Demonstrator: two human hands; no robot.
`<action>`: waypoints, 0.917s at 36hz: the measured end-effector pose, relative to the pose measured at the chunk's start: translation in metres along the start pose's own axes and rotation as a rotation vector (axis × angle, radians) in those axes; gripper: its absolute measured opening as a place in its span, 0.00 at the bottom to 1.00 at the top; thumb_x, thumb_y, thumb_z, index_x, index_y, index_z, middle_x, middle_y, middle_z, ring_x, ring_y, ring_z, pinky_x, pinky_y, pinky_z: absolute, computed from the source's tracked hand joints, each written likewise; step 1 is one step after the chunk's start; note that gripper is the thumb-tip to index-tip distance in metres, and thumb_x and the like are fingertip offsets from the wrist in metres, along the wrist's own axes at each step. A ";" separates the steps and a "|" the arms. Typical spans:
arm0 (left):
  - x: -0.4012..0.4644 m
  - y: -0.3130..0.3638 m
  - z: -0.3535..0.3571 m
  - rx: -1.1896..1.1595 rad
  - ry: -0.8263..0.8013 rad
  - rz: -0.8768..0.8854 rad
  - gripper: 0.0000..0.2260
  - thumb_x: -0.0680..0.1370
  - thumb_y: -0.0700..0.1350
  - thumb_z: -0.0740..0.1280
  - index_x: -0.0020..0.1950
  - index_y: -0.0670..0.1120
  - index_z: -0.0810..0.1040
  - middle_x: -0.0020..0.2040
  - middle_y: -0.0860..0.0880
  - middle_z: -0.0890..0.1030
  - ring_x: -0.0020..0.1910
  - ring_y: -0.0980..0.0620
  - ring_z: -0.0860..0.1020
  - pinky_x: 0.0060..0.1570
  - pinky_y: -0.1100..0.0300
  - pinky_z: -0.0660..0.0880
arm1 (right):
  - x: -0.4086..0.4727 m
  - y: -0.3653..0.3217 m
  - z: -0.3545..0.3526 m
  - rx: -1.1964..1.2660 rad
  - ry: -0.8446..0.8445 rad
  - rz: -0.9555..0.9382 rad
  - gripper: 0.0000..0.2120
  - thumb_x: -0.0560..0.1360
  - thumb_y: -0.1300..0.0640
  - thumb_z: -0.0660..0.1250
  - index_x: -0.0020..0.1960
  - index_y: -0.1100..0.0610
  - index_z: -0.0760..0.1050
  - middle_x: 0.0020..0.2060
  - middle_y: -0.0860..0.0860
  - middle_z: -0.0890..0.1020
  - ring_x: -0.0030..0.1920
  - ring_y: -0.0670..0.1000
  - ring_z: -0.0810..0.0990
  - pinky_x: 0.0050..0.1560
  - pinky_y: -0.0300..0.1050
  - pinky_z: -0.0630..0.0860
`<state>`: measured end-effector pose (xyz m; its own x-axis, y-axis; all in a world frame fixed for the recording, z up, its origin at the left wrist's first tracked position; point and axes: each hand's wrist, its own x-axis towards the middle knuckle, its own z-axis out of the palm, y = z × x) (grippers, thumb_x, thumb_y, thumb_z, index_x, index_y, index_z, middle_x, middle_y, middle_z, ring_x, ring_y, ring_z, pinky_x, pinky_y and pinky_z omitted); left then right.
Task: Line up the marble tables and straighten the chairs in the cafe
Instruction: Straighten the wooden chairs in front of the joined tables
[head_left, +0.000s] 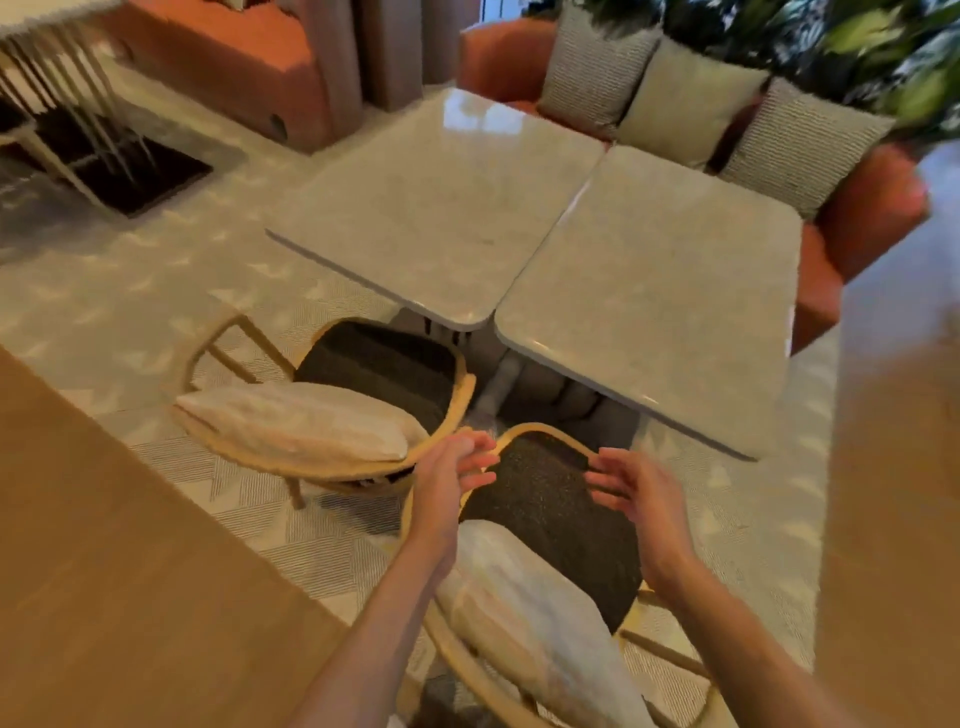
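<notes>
Two square marble tables stand side by side, the left table (441, 208) and the right table (654, 296), their inner edges almost touching. In front of them are two wooden chairs with dark seats and pale back cushions. The left chair (384, 364) sits partly under the left table. The near chair (550, 509) is right below me, in front of the gap between the tables. My left hand (452, 478) hovers over its left seat rim, fingers spread. My right hand (634, 493) floats above the seat's right side, fingers apart, holding nothing.
An orange sofa (872, 208) with three cushions lines the far side of the tables, plants above it. Another orange seat (234, 57) is at the back left. A wooden surface (119, 545) fills the lower left, another (893, 467) the right. The floor is a patterned rug.
</notes>
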<state>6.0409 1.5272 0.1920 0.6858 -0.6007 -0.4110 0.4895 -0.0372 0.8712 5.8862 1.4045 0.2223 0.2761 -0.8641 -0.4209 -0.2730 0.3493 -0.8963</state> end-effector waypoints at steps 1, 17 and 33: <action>0.004 0.004 0.002 0.009 -0.027 -0.004 0.14 0.78 0.49 0.63 0.54 0.44 0.84 0.52 0.46 0.86 0.52 0.49 0.85 0.48 0.58 0.81 | -0.001 0.001 0.000 0.015 0.029 0.006 0.11 0.82 0.56 0.63 0.53 0.57 0.83 0.50 0.56 0.87 0.56 0.59 0.84 0.64 0.60 0.79; 0.132 0.003 0.099 -0.065 -0.183 -0.367 0.13 0.81 0.45 0.65 0.60 0.39 0.79 0.60 0.37 0.81 0.59 0.39 0.81 0.56 0.42 0.80 | 0.094 0.002 -0.008 0.461 0.250 0.187 0.15 0.84 0.55 0.61 0.65 0.64 0.76 0.57 0.61 0.84 0.56 0.59 0.85 0.57 0.53 0.81; 0.323 -0.063 0.154 -0.238 0.047 -0.754 0.38 0.77 0.54 0.71 0.81 0.45 0.57 0.77 0.37 0.64 0.76 0.37 0.65 0.69 0.34 0.68 | 0.302 0.064 -0.015 0.887 0.378 0.541 0.33 0.82 0.52 0.67 0.82 0.52 0.56 0.76 0.65 0.64 0.73 0.64 0.70 0.72 0.61 0.72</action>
<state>6.1486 1.2124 0.0455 0.1428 -0.4471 -0.8830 0.9297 -0.2454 0.2746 5.9381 1.1608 0.0402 -0.0206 -0.5211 -0.8532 0.5268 0.7197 -0.4523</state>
